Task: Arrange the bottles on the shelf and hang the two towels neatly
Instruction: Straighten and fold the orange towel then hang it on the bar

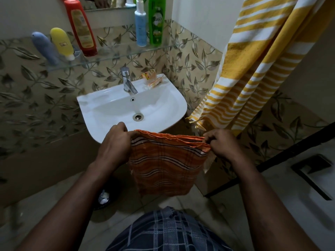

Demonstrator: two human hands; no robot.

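Five plastic bottles [80,28] stand along the glass shelf [117,53]; the yellow-and-white striped towel [253,69] hangs. The left hand [116,142] and right hand [221,144] pinch the top corners of the orange striped towel [166,163], not yet hung, at the white sink's [94,124] front edge.

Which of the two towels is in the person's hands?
The orange towel, held at its top corners by the left hand and right hand; the yellow-striped towel hangs untouched.

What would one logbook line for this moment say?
orange towel: held up folded | left hand: grips left corner | right hand: grips right corner | yellow striped towel: hanging | bottles: on glass shelf
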